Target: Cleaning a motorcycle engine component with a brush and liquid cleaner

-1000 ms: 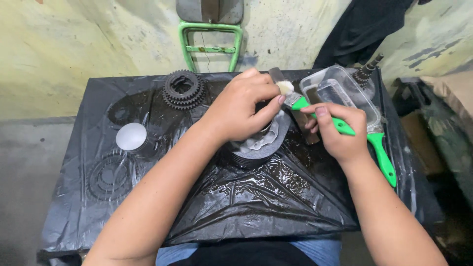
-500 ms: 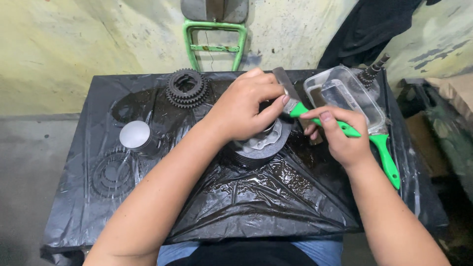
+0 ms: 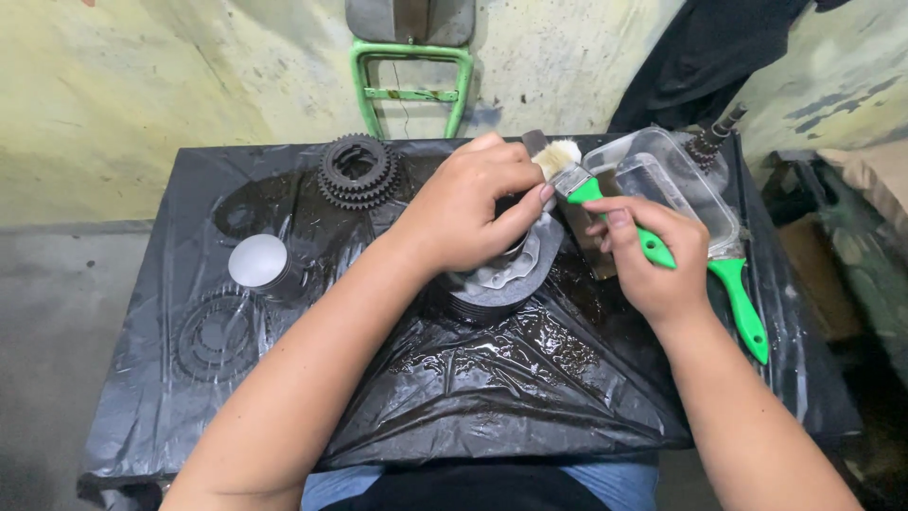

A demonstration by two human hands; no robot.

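My left hand (image 3: 473, 208) rests on top of a round grey metal part (image 3: 501, 284) in the middle of the table and grips it with curled fingers. My right hand (image 3: 653, 260) holds a green-handled paintbrush (image 3: 653, 248). Its pale bristles (image 3: 558, 156) touch the fingertips of my left hand at the part's far edge. The long green handle sticks out toward the lower right, past my wrist.
A black plastic sheet (image 3: 473, 388), wet and shiny, covers the table. A stack of dark gears (image 3: 357, 170) sits at the back left, a grey round piece (image 3: 258, 260) to the left, a clear plastic tray (image 3: 672, 185) at the back right. A green metal frame (image 3: 411, 80) stands behind.
The brush head has moved from the part's right side up to its far edge by my left fingertips. My left hand has stayed on the part.
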